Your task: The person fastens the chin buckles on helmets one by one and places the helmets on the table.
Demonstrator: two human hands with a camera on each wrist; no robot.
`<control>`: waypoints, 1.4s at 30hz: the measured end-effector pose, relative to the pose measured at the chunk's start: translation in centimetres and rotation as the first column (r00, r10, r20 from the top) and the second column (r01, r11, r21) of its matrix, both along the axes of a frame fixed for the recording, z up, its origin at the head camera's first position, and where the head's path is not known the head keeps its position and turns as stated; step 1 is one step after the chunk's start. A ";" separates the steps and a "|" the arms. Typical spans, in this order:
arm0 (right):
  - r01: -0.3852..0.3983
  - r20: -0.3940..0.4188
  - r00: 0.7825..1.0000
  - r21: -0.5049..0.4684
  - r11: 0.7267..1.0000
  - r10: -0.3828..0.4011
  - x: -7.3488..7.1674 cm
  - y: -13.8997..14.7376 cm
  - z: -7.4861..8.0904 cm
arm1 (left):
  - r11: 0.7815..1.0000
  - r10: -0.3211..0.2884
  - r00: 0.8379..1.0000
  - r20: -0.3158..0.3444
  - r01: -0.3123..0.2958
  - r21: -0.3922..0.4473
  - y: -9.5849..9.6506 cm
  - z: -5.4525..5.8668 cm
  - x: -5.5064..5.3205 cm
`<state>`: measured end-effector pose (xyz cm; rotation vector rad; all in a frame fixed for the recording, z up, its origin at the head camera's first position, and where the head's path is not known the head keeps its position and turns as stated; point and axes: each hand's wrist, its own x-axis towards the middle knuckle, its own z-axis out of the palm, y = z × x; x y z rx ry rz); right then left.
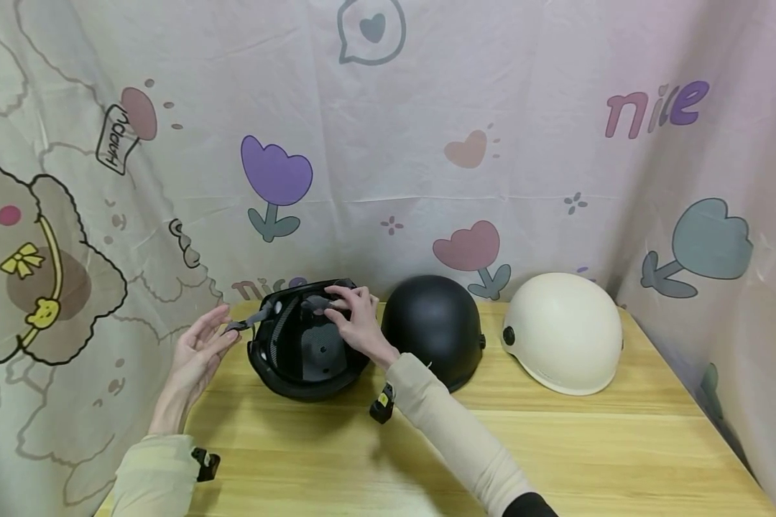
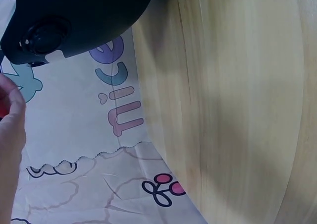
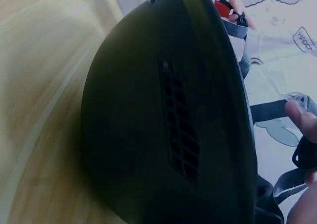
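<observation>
The black helmet [image 1: 305,388] lies on its crown at the far left of the worktop [image 1: 297,449], its hollow turned up and partly toward the near side; the left hand [image 1: 197,352] is just beyond its left rim, while the right hand [image 1: 358,323] reaches over the right part of the hollow; the two hands are well apart, with much of the helmet between them.

The left hand pinches the end of the left strap [image 1: 259,316], drawn out leftward past the rim; the right wrist view shows a red and black buckle part [image 3: 224,7] at that hand's fingers; the right hand pinches the right strap [image 3: 270,111] between thumb and fingers, a black clip [image 3: 306,152] hanging just beside them.

The relation that seems to matter most is the left-to-right span between the two strap ends; the helmet's opening lies across that line, and its long axis, as far as can be judged, also runs more left to right than near to far; the right hand is the closer one to the hollow, the left stands outside it.

A second black helmet [image 1: 430,327] sits crown up just to the right; a cream helmet [image 1: 564,330] sits farther right, also crown up; a printed curtain [image 1: 388,172] hangs behind them all.
</observation>
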<state>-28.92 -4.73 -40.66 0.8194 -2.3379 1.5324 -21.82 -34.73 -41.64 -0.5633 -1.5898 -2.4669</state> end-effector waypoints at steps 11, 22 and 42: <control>0.087 -0.119 0.990 0.100 0.991 -0.075 -0.1 0.6 0.8 | 0.991 0.125 0.991 0.040 -0.126 0.042 0.9 0.4 -0.1; 0.081 -0.355 0.934 0.095 0.992 -0.042 -0.3 1.1 1.3 | 0.969 0.158 0.986 -0.045 -0.146 0.197 1.9 0.8 -0.4; -0.091 -0.288 0.956 -0.093 0.991 0.061 -0.8 1.5 1.1 | 0.779 0.451 0.874 -0.181 -0.484 -0.399 5.7 2.1 -1.0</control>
